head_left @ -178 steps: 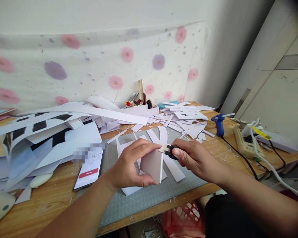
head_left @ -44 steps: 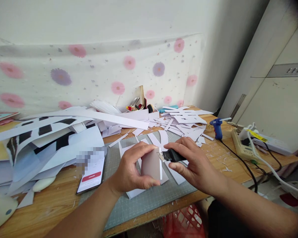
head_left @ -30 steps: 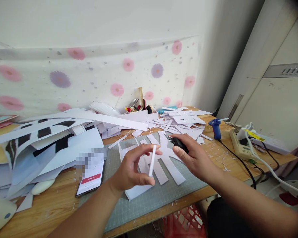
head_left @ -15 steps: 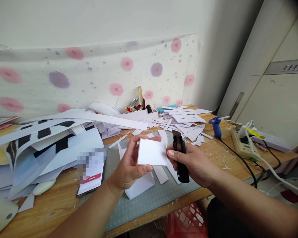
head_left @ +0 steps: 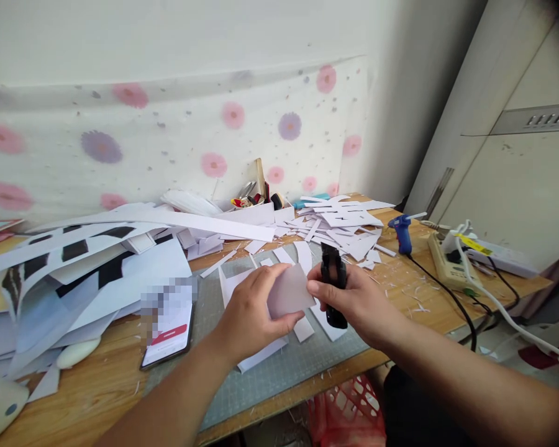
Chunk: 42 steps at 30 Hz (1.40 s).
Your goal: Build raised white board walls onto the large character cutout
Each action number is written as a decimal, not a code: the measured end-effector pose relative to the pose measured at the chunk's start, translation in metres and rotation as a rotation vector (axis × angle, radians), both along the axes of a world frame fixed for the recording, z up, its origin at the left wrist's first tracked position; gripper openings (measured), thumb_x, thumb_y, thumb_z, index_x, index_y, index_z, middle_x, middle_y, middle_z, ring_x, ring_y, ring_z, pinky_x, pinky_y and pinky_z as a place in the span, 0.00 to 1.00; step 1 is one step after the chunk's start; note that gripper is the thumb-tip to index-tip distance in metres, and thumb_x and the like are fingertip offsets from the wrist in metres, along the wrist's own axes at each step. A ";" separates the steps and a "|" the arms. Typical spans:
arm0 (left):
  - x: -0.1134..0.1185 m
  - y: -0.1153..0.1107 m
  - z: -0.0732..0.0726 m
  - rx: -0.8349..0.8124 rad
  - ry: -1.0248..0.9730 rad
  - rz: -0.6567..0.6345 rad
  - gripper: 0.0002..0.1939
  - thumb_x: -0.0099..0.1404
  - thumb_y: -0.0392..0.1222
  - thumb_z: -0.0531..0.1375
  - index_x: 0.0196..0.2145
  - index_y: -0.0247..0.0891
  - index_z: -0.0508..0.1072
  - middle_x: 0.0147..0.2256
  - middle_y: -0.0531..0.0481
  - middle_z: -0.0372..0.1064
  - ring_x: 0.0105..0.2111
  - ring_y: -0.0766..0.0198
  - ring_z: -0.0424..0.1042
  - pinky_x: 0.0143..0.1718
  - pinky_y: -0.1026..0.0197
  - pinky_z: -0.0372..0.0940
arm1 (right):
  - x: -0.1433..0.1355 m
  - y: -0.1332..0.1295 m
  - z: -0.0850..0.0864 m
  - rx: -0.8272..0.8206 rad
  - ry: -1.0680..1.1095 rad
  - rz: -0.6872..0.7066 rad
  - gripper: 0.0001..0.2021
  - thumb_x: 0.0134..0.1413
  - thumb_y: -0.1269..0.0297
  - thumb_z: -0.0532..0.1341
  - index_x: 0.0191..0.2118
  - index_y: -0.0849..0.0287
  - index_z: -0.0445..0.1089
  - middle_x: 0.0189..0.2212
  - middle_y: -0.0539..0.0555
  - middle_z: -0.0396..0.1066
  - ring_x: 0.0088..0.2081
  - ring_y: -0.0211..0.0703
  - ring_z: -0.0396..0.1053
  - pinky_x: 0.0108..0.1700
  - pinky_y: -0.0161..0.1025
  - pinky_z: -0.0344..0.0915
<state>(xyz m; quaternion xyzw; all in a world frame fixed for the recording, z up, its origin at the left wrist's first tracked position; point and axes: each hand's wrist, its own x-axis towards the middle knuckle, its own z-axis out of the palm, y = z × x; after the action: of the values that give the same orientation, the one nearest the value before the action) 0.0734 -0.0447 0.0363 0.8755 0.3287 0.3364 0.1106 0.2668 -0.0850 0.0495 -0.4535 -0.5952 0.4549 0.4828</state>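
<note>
L hand (head_left: 249, 308) pinches small white card (head_left: 287, 293) above gray mat (head_left: 256, 394); R hand (head_left: 362, 305) grips black cutter (head_left: 327, 267), thumb at card's edge. Step: prob. turning/checking card; next move calls for firm hold w/ cutter kept clear.

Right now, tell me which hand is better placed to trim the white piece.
Likely the right hand: it holds the black cutter close beside the white piece, which the left hand holds.

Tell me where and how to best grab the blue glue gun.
Best gripped, I'd say: the glue gun's blue handle, from the near side; it extends toward the person, clear of the white stick jutting rightward at the far end.
</note>
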 end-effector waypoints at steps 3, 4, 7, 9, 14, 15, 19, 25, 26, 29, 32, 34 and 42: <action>-0.004 0.000 0.000 -0.182 -0.106 -0.057 0.30 0.53 0.48 0.65 0.51 0.41 0.60 0.44 0.45 0.67 0.42 0.54 0.68 0.41 0.55 0.64 | 0.010 -0.004 0.005 0.264 -0.261 0.040 0.15 0.55 0.51 0.57 0.38 0.59 0.67 0.29 0.52 0.67 0.32 0.40 0.64 0.32 0.37 0.60; -0.005 0.000 0.000 -0.240 -0.143 -0.095 0.30 0.53 0.50 0.64 0.51 0.41 0.60 0.43 0.45 0.67 0.41 0.55 0.68 0.40 0.56 0.64 | 0.014 -0.006 0.007 0.348 -0.364 0.053 0.17 0.56 0.50 0.57 0.40 0.59 0.67 0.31 0.53 0.68 0.33 0.41 0.64 0.34 0.38 0.60; -0.007 0.000 -0.001 -0.369 -0.226 -0.191 0.31 0.53 0.52 0.64 0.50 0.40 0.60 0.42 0.45 0.66 0.41 0.54 0.68 0.39 0.57 0.64 | 0.023 -0.008 0.008 0.505 -0.597 0.099 0.21 0.56 0.45 0.54 0.41 0.59 0.67 0.32 0.54 0.68 0.33 0.42 0.63 0.34 0.38 0.59; -0.007 0.000 -0.002 -0.413 -0.253 -0.214 0.31 0.52 0.53 0.64 0.50 0.40 0.60 0.42 0.45 0.65 0.42 0.54 0.67 0.40 0.57 0.64 | 0.025 -0.009 0.007 0.542 -0.684 0.117 0.24 0.57 0.42 0.50 0.40 0.60 0.67 0.30 0.54 0.66 0.32 0.41 0.62 0.33 0.38 0.58; -0.007 -0.001 -0.003 -0.455 -0.270 -0.231 0.32 0.51 0.53 0.65 0.50 0.40 0.61 0.41 0.46 0.64 0.41 0.56 0.65 0.39 0.58 0.62 | 0.022 -0.009 0.004 0.581 -0.761 0.107 0.27 0.58 0.40 0.44 0.35 0.60 0.65 0.28 0.53 0.63 0.30 0.41 0.59 0.32 0.38 0.54; -0.007 -0.001 -0.003 -0.461 -0.269 -0.231 0.32 0.51 0.53 0.65 0.50 0.40 0.61 0.41 0.47 0.64 0.40 0.56 0.65 0.39 0.58 0.62 | 0.022 -0.009 0.004 0.587 -0.764 0.100 0.27 0.58 0.39 0.44 0.34 0.60 0.65 0.27 0.53 0.62 0.30 0.41 0.58 0.31 0.38 0.53; -0.008 0.000 -0.003 -0.467 -0.261 -0.231 0.31 0.51 0.53 0.65 0.50 0.41 0.61 0.40 0.48 0.63 0.39 0.58 0.64 0.38 0.59 0.62 | 0.021 -0.009 0.005 0.606 -0.778 0.096 0.27 0.58 0.40 0.44 0.33 0.61 0.64 0.27 0.53 0.62 0.30 0.41 0.57 0.31 0.37 0.52; -0.009 0.000 -0.002 -0.413 -0.252 -0.233 0.31 0.51 0.53 0.65 0.49 0.42 0.61 0.39 0.49 0.62 0.38 0.59 0.64 0.38 0.60 0.61 | 0.019 -0.010 0.005 0.615 -0.791 0.074 0.27 0.58 0.39 0.44 0.31 0.61 0.63 0.27 0.53 0.62 0.29 0.41 0.57 0.31 0.37 0.51; -0.009 0.000 -0.002 -0.400 -0.250 -0.230 0.31 0.50 0.53 0.65 0.49 0.42 0.61 0.39 0.49 0.62 0.38 0.59 0.64 0.37 0.60 0.61 | 0.018 -0.010 0.004 0.615 -0.791 0.068 0.27 0.58 0.39 0.44 0.31 0.61 0.63 0.27 0.53 0.62 0.29 0.41 0.57 0.31 0.37 0.51; -0.010 -0.001 -0.001 -0.362 -0.239 -0.225 0.31 0.50 0.53 0.66 0.48 0.41 0.61 0.38 0.50 0.62 0.36 0.60 0.63 0.35 0.61 0.61 | 0.017 -0.010 0.004 0.622 -0.790 0.054 0.27 0.58 0.39 0.44 0.31 0.61 0.63 0.27 0.54 0.62 0.30 0.42 0.57 0.31 0.38 0.52; -0.010 -0.004 0.000 -0.330 -0.232 -0.225 0.31 0.50 0.53 0.66 0.48 0.41 0.61 0.37 0.50 0.62 0.35 0.61 0.63 0.34 0.62 0.61 | 0.015 -0.009 0.003 0.635 -0.784 0.031 0.27 0.58 0.39 0.45 0.32 0.61 0.63 0.28 0.54 0.63 0.30 0.42 0.58 0.32 0.38 0.52; -0.010 -0.006 0.001 -0.317 -0.232 -0.227 0.31 0.49 0.53 0.66 0.48 0.41 0.61 0.37 0.51 0.62 0.34 0.62 0.63 0.33 0.62 0.60 | 0.015 -0.009 0.003 0.640 -0.778 0.017 0.27 0.58 0.39 0.45 0.31 0.61 0.63 0.28 0.54 0.63 0.30 0.42 0.58 0.32 0.38 0.52; -0.008 -0.008 0.001 -0.317 -0.241 -0.244 0.30 0.49 0.54 0.65 0.47 0.40 0.62 0.35 0.50 0.62 0.32 0.62 0.63 0.31 0.63 0.60 | 0.013 -0.007 0.003 0.650 -0.785 -0.004 0.27 0.57 0.39 0.45 0.31 0.61 0.63 0.28 0.54 0.62 0.30 0.42 0.57 0.32 0.38 0.52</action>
<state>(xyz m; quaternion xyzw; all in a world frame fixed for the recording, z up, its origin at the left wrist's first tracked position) 0.0654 -0.0529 0.0369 0.8340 0.2535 0.3670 0.3249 0.2800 -0.0924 0.0521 -0.4178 -0.8416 0.0406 0.3400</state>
